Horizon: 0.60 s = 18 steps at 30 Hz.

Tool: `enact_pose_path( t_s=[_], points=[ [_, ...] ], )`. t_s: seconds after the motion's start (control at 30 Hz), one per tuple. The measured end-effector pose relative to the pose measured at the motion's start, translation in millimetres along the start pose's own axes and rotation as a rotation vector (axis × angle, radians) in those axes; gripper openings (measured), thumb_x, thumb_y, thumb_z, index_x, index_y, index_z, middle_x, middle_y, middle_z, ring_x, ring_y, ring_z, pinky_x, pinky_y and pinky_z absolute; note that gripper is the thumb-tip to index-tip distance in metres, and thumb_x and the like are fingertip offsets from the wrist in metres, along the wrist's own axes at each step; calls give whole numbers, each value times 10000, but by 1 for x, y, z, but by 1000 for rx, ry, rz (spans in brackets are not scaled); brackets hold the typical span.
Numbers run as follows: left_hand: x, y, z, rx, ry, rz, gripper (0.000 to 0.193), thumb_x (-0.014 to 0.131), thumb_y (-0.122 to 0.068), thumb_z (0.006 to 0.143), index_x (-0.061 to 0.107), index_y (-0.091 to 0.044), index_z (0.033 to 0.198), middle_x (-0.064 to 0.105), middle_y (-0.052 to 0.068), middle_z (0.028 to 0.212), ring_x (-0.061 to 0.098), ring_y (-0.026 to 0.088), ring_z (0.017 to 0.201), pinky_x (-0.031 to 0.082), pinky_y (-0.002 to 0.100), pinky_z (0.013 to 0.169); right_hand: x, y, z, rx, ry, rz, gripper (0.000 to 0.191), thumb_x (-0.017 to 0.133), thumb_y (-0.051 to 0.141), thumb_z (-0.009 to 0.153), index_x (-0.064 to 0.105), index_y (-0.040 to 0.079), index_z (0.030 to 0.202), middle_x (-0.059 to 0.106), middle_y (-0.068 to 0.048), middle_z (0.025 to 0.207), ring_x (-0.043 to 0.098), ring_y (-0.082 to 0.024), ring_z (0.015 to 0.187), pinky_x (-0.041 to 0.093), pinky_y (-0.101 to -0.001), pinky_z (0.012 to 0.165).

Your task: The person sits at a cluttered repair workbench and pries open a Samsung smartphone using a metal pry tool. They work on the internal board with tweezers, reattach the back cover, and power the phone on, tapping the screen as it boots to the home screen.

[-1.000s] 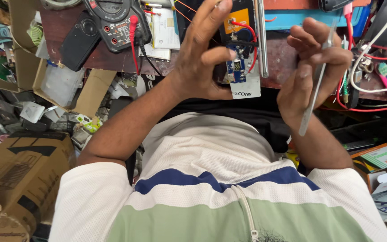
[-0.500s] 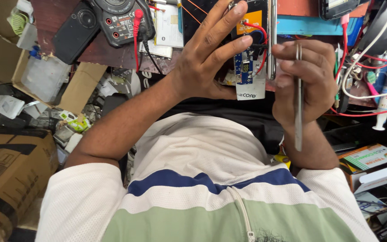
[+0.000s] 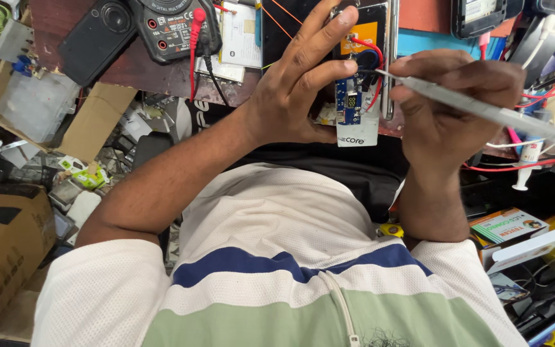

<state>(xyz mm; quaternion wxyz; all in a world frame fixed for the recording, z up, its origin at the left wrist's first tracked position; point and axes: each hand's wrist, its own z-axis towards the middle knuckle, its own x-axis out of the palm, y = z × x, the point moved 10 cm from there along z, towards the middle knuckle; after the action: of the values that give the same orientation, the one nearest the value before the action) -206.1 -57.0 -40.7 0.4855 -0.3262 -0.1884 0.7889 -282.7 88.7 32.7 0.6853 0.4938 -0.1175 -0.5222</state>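
While the camera is looking down past a white, navy and pale-green striped shirt (image 3: 271, 270), the dark reddish-brown wooden bench (image 3: 155, 74) is lying along the top of the view, much of it covered and its far side cut off by the frame. A brown cardboard box (image 3: 1, 250) is sitting at the lower left, partly out of view. A black digital multimeter (image 3: 171, 26) with red and black leads is resting on the bench, its top cropped away. The left hand (image 3: 297, 90) is spreading over a black flat phone body (image 3: 361, 26), fingers apart and pressing, hiding most of it. The right hand (image 3: 451, 103) is closing its grip around a long thin silver metal tool (image 3: 483, 110), pinching it between thumb and fingers. The tool's long axis is running nearly level, slanting slightly down toward the right, where its end is blurring out at the frame edge; its tip is pointing left at a small blue circuit board (image 3: 349, 103) with red and black wires, just beside the left fingertips. Whether the tip is touching the board is hard to tell.
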Motion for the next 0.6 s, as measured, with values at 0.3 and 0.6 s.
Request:
enact_pose_path(
  t_s=[0.3, 0.6],
  points=[
    [6, 2, -3, 74, 24, 66, 828, 882, -387, 835, 364, -218, 1459, 229, 108, 1710, 251, 534, 1554, 448, 501, 1211, -1, -13, 11, 193, 100, 83, 382, 871, -33, 1097, 493, -16, 1145, 630, -137, 1080, 737, -231, 973, 575, -258, 824],
    [-1, 6, -1, 14, 15, 63, 809, 912, -323, 831, 386, -127, 1414, 281, 130, 1683, 284, 493, 1547, 498, 442, 1175, 5, -3, 29, 88, 202, -142, 181, 899, 19, 1054, 742, -70, 1065, 742, -157, 1025, 715, -178, 913, 472, -232, 749]
  ],
)
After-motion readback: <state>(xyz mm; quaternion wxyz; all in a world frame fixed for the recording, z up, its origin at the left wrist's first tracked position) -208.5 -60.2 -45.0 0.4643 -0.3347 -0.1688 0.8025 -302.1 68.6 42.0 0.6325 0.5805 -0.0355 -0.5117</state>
